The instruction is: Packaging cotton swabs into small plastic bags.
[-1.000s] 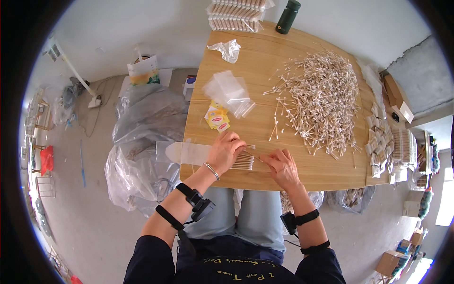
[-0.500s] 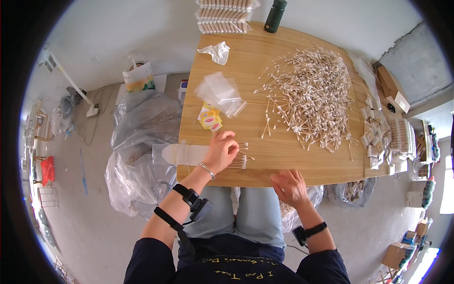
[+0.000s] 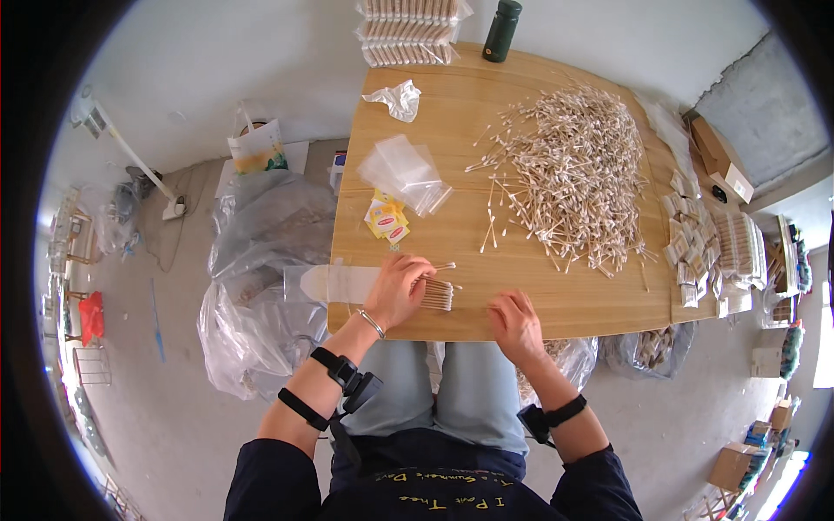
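My left hand (image 3: 400, 288) is curled over a bunch of cotton swabs (image 3: 439, 294) near the table's front edge. Their tips stick out to the right of its fingers, and one swab lies a little apart above the rest. Beneath the wrist, a white card strip in clear plastic (image 3: 340, 284) reaches left past the table edge. To the right, my right hand (image 3: 516, 328) rests by the front edge with its fingers bent together; whether anything is between them is hidden. Yellow-and-white labels (image 3: 386, 216) and clear zip bags (image 3: 404, 174) lie beyond my left hand.
A big heap of loose cotton swabs (image 3: 578, 174) covers the table's right half. Small packs (image 3: 691, 234) are piled along the right edge. At the back are stacked swab packs (image 3: 408, 35), a dark green bottle (image 3: 502, 32) and crumpled plastic (image 3: 401, 100). Large plastic sacks (image 3: 265, 286) stand left.
My left hand has come slightly nearer and its fingers have closed further over the swabs, which sit more tightly bunched. My right hand has shifted left and farther onto the table.
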`<control>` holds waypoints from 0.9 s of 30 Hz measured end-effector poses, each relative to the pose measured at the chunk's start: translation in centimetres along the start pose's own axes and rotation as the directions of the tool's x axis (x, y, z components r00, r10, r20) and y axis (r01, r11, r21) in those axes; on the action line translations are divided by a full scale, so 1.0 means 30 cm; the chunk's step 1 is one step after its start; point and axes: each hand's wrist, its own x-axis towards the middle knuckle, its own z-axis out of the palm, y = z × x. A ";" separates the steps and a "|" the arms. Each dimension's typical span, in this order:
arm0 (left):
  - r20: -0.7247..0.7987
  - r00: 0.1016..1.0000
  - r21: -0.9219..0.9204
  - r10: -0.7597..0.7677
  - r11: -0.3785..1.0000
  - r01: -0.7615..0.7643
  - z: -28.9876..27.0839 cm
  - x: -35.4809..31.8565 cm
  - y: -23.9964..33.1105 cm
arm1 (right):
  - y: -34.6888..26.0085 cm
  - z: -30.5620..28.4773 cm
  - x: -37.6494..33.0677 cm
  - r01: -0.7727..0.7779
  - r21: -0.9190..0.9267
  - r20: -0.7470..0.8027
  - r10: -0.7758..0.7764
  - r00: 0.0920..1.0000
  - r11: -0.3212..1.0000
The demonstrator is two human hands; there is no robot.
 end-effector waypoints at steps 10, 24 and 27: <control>-0.069 0.995 -0.023 0.074 0.997 -0.076 0.033 -0.022 -0.005 | 0.020 -0.010 -0.029 -0.298 0.011 -0.025 0.298 0.954 0.955; -0.028 0.997 0.038 0.068 0.997 -0.067 0.064 -0.044 0.036 | -0.014 0.032 -0.011 -0.073 0.090 0.001 0.073 0.997 0.993; -0.184 0.982 -0.107 -0.048 0.994 0.028 0.083 -0.052 0.051 | -0.038 0.173 0.030 -0.277 0.512 -0.098 0.376 0.921 0.813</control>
